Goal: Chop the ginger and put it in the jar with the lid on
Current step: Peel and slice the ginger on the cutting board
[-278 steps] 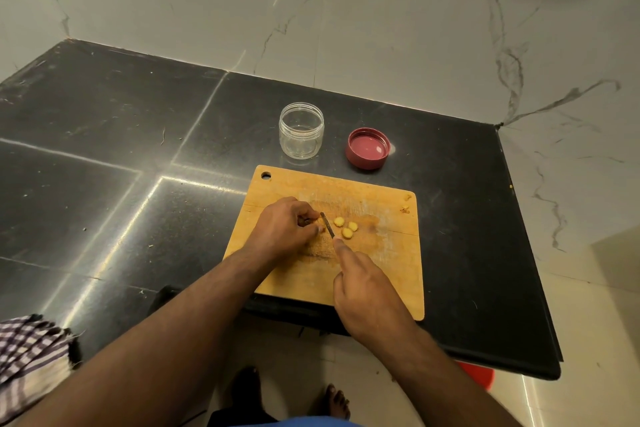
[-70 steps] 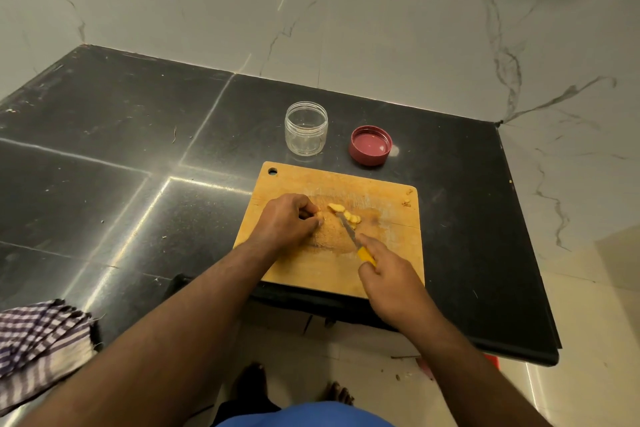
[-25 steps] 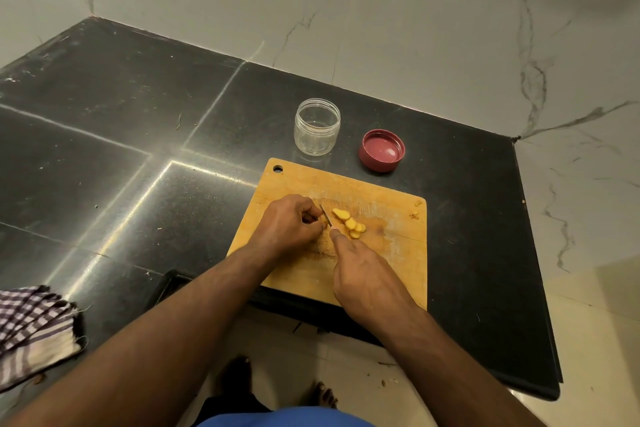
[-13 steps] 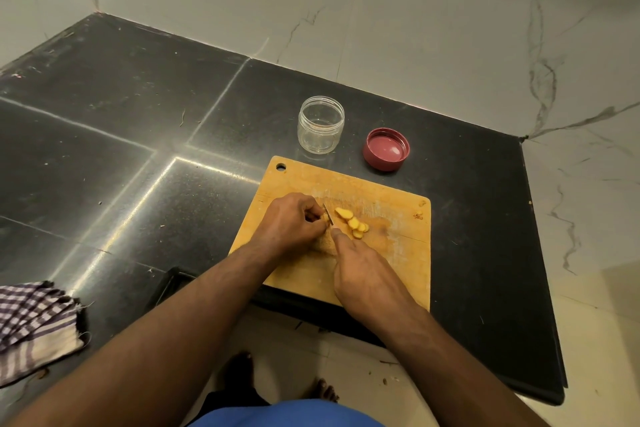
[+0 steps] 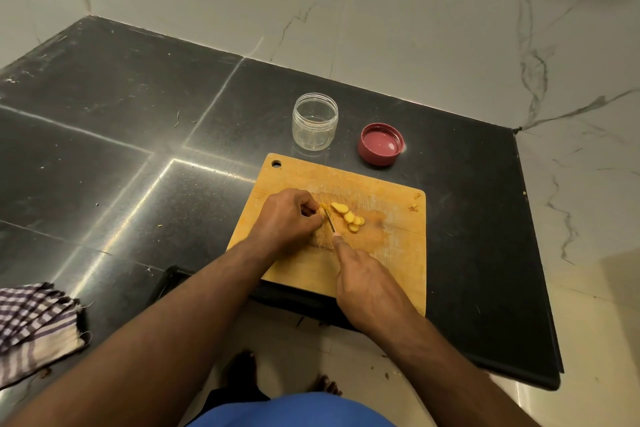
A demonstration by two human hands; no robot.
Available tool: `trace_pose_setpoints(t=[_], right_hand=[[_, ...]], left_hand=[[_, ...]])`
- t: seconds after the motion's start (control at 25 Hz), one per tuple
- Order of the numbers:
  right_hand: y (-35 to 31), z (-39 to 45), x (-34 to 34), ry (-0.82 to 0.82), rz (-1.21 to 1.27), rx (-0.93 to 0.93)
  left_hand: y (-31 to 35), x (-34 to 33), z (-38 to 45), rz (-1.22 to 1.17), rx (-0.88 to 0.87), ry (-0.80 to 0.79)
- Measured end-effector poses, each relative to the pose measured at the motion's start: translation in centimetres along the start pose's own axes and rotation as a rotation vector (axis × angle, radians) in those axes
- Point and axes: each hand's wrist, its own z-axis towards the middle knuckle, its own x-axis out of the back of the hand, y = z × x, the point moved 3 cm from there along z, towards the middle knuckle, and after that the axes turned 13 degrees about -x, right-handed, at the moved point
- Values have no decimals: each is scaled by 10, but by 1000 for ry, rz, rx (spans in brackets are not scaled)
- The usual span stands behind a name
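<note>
On the wooden cutting board [image 5: 391, 253] my left hand [image 5: 287, 218] pinches a small piece of ginger [image 5: 323, 206] with curled fingers. My right hand [image 5: 367, 288] grips a knife [image 5: 330, 221], its forefinger along the spine and the blade set against the ginger beside my left fingertips. Several yellow ginger slices [image 5: 348, 217] lie just right of the blade. A clear jar [image 5: 314, 121] stands uncovered behind the board, and its red lid [image 5: 381, 144] lies upside down to the jar's right.
The board sits at the front edge of a black stone counter [image 5: 138, 135] that ends at the right against a marble wall [image 5: 415, 10]. A checked cloth [image 5: 34, 326] hangs at the counter's front left. My feet show on the floor below.
The pile of slices beside the blade has grown since the earliest frame. Over the last second both hands have stayed in the same cutting position; only the camera view shifted slightly.
</note>
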Motion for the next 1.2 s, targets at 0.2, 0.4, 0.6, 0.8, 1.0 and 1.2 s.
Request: trace_pose_setpoints(t=[0.2,0.4,0.6,0.8,1.0,1.2], right_hand=[[5,-4,0,43,47,-18],[20,7,22,25,213,-66],[30,17,29,-75,494,-162],[13,9,28,42,237,-40],[-2,20,22,96,54,-7],[10,9,19,77,16,-7]], left_hand=[[1,2,-1,-19,16,-22],[0,3,-1,-42,23,-42],[-1,3,-3,-78,29,-38],[-1,3,-2,-75,21,-39],[1,3,-1,-65,18,-50],[1,2,-1,-74,34,-40]])
